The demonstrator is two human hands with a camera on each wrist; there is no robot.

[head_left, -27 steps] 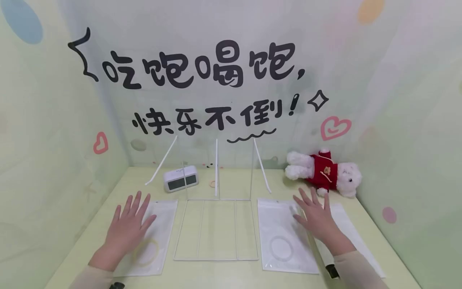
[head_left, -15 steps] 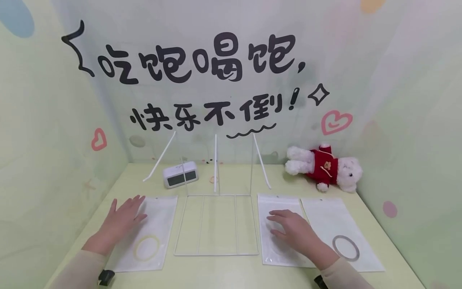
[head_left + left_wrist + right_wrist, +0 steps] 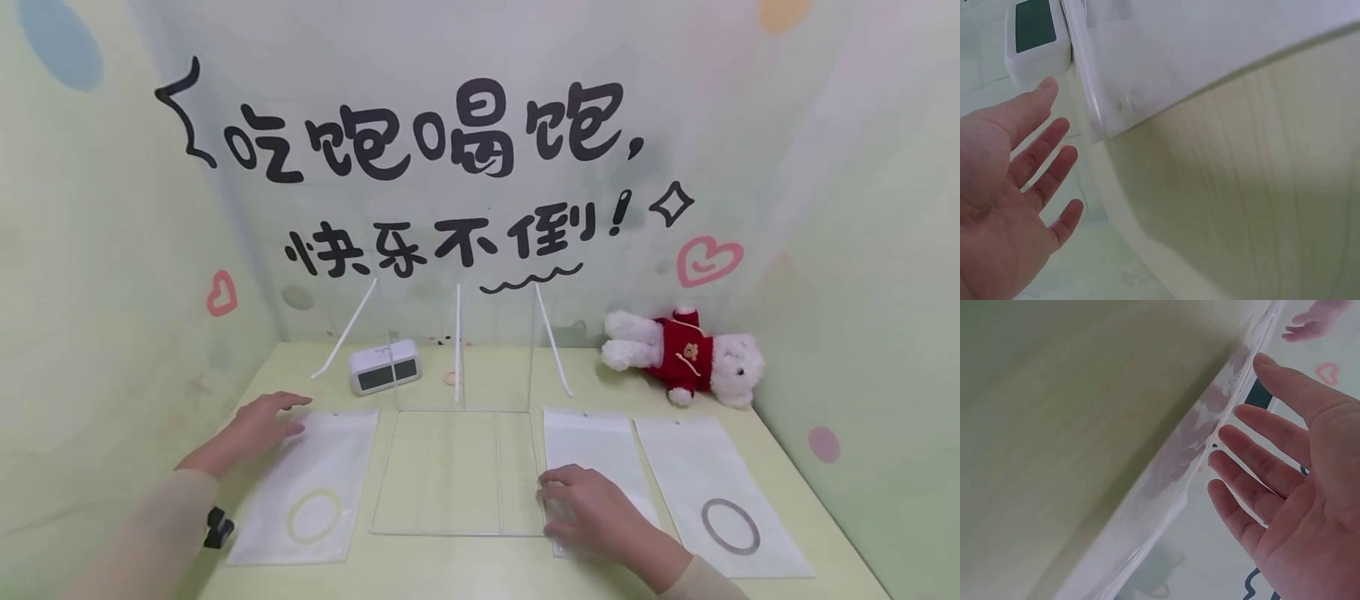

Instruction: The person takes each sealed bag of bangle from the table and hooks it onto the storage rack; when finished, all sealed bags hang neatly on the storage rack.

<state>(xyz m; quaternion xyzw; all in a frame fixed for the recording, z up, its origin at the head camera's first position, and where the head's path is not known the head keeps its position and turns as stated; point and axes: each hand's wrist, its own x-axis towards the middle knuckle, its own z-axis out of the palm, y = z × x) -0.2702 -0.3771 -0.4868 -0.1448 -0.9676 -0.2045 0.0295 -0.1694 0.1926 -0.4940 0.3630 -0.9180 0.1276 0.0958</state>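
White, the pouch [image 3: 588, 442] right of the wire stand [image 3: 458, 358] lies partly beneath the loose, empty right hand [image 3: 600, 510]; the left hand [image 3: 251, 429], relaxed, is near the left pouch [image 3: 318, 475]. Leftward brushing could shift the wire stand.

Both arms wear plain, pale beige sleeves: the left sleeve [image 3: 153, 529], the longer stretch in view, crosses the table's [image 3: 420, 575] left edge and ends at the wrist; the right sleeve [image 3: 705, 581] shows only its end, by the near edge. A small, blocky black device [image 3: 218, 528] juts from the left wrist, its markings too small to read. The left hand [image 3: 258, 429] and right hand [image 3: 600, 508] are bare, with slender, tapering fingers.
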